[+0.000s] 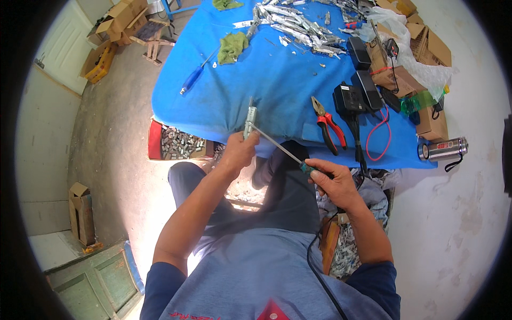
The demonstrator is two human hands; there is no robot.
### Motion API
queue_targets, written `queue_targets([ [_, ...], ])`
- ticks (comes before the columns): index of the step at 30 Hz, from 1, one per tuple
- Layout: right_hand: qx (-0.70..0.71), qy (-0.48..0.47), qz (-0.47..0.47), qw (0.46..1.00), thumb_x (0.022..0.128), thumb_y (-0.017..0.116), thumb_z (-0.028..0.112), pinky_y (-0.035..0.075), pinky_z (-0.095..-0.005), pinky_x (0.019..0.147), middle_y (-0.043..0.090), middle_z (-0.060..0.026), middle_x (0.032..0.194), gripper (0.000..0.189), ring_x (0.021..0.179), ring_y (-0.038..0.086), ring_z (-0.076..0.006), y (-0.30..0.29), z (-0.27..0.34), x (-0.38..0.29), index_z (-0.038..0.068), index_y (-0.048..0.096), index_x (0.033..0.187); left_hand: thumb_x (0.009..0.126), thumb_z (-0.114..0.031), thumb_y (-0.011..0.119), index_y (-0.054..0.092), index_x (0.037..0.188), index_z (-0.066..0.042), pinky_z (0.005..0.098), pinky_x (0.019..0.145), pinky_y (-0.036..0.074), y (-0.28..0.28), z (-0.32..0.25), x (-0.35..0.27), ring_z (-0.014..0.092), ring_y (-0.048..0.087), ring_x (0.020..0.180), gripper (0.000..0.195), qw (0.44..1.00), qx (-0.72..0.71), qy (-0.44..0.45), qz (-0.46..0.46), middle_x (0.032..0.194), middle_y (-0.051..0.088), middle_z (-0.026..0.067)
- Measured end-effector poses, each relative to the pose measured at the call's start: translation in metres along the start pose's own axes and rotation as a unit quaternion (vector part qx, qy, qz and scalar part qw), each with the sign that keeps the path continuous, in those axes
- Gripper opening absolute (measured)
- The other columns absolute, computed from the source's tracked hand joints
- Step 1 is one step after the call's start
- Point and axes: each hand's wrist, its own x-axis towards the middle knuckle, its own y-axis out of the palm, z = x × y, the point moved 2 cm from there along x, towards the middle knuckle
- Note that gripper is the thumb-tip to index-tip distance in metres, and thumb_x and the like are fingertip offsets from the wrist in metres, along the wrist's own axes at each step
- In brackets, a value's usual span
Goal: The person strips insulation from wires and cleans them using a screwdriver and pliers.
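Observation:
My left hand (240, 152) grips the lower end of a slim metal part (251, 117) with a thin rod at its top, held upright near the table's front edge. My right hand (334, 182) is closed round the green handle of a screwdriver (279, 146). Its shaft slants up to the left, and its tip meets the metal part just above my left fingers. Pliers with red and black handles (330, 127) lie to the right on the blue cloth (276, 80). A blue-handled screwdriver (193, 80) lies to the left, beside a green rag (233, 48).
A heap of similar metal parts (300, 26) covers the far side. Black power adapters (349, 98) with cables, a green bottle (418, 102) and a steel flask (446, 149) stand or lie at right. Below the left edge is a box of small metal pieces (182, 143).

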Motion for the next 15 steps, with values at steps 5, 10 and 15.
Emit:
queue_targets([
  [5, 0.237, 0.124, 0.039, 0.963, 0.095, 0.062, 0.015, 0.043, -0.0177, 0.049, 0.068, -0.0102, 0.089, 0.035, 0.057, 0.055, -0.0061, -0.002, -0.016, 0.002, 0.002, 0.061, 0.128, 0.096, -0.034, 0.059, 0.051, 0.080, -0.009, 0.0266, 0.043, 0.022, 0.000, -0.003, -0.001, 0.006, 0.029, 0.046, 0.031, 0.999, 0.026, 0.022, -0.014, 0.057, 0.035, -0.0060],
  [10, 0.176, 0.101, 0.001, 0.979, 0.095, 0.063, 0.017, 0.043, -0.0196, 0.050, 0.065, -0.0049, 0.082, 0.033, 0.057, 0.052, -0.0053, 0.008, -0.022, 0.003, 0.005, 0.063, 0.126, 0.097, -0.033, 0.059, 0.050, 0.080, -0.010, 0.0261, 0.043, 0.021, -0.004, -0.006, 0.000, 0.006, 0.028, 0.046, 0.030, 0.998, 0.053, 0.016, -0.011, 0.057, 0.034, -0.0066],
  [15, -0.016, -0.052, -0.030, 0.998, 0.096, 0.062, 0.019, 0.043, -0.0198, 0.050, 0.067, -0.0076, 0.085, 0.036, 0.058, 0.055, -0.0067, 0.019, -0.016, 0.000, 0.003, 0.061, 0.128, 0.097, -0.033, 0.060, 0.049, 0.079, -0.012, 0.0260, 0.043, 0.020, -0.006, -0.001, -0.003, 0.005, 0.026, 0.046, 0.030, 1.000, -0.003, -0.009, -0.010, 0.058, 0.032, -0.0077],
])
